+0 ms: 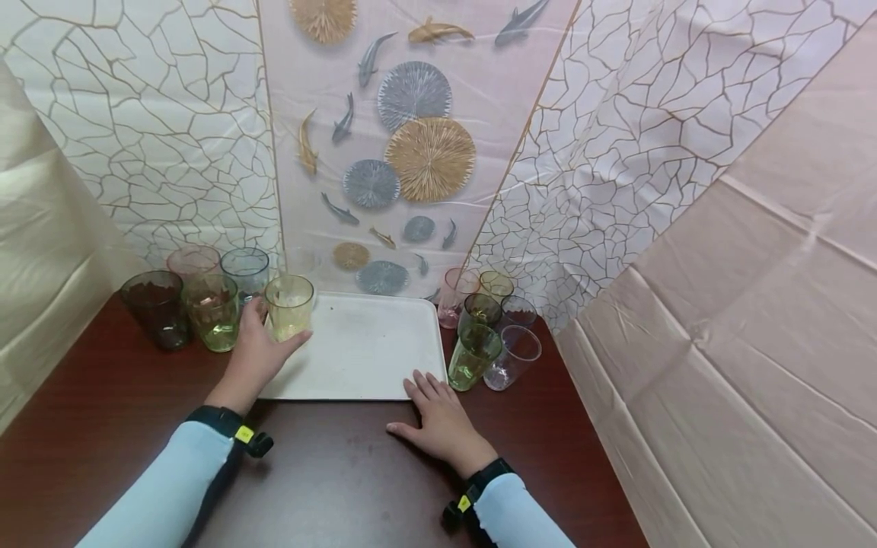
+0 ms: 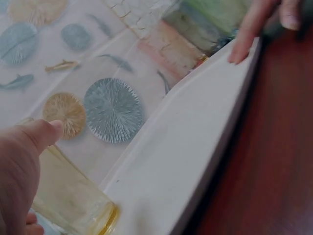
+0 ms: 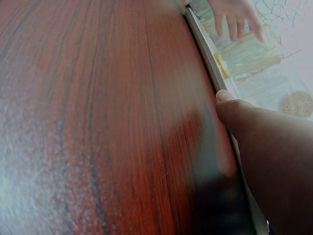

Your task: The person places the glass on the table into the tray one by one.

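Bumped by the spread, empty left hand (image 1: 257, 353), the centre-left yellow glass (image 1: 290, 308) could topple; the empty right hand (image 1: 441, 420) lies relaxed.

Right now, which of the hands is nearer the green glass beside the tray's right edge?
Right. The right hand is just in front of the green glass; the left hand is across the tray, at a yellow glass.

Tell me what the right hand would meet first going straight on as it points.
The right hand has its fingertips over the white tray; straight on, it would probably meet the tray's far rim first, though its height is unclear.
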`<state>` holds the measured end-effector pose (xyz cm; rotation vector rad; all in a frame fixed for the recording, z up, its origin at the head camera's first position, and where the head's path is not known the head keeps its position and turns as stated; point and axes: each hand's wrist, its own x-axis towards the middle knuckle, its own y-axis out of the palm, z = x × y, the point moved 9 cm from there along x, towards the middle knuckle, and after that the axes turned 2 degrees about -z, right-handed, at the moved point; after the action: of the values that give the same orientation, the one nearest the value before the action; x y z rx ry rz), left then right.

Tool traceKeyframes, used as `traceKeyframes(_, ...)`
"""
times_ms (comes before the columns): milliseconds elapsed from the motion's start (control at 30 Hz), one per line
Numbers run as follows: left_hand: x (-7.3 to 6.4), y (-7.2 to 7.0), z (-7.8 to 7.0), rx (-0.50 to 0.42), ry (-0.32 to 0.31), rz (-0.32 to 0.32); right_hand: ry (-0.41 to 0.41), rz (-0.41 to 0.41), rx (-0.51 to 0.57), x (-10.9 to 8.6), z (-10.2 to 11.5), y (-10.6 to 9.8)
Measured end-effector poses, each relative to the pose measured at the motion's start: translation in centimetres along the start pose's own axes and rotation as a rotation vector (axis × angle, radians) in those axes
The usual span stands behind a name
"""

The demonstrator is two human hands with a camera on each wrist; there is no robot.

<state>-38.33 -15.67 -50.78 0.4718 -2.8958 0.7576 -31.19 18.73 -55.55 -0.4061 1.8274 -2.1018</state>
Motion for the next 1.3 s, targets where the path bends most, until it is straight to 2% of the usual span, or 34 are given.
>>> traceKeyframes(133,-2.3,-1.4,0.8,0.082,-0.011,0.051,0.006,0.003,0.003,-0.1,0.0,0.0)
traceKeyframes(233,-3.6,-4.3,2.0,0.099,-0.046,0.024,0.003,-0.002,0.011,-0.2,0.0,-0.2)
traceKeyframes(333,-4.1,-8.5,3.7,0.101,-0.113,-0.064,-0.001,-0.012,0.011,-0.2,-0.1,-0.2)
traceKeyframes(467,-3.7,-14.0,5.9,0.123,-0.195,-0.235,0.0,-0.017,0.002,-0.1,-0.2,-0.2)
traceKeyframes(533,-3.2,-15.8,6.8,0.122,-0.226,-0.305,0.001,-0.016,0.002,0.0,-0.2,-0.2)
traceKeyframes(600,-2.4,-16.9,7.4,0.112,-0.233,-0.34,0.001,-0.015,0.003,0.0,-0.3,-0.2)
traceKeyframes(733,-0.2,-17.2,8.4,0.076,-0.204,-0.294,0.004,-0.014,0.001,0.1,-0.3,0.0)
traceKeyframes(967,2.7,-16.4,9.4,-0.016,-0.158,-0.17,0.0,-0.011,0.012,0.1,-0.1,0.1)
traceKeyframes(1133,3.4,-16.0,9.5,-0.027,-0.113,-0.116,-0.004,-0.012,0.005,0.1,0.1,0.0)
traceKeyframes(1300,3.5,-15.8,9.4,-0.014,-0.082,-0.103,-0.007,-0.018,0.015,0.0,0.2,-0.3)
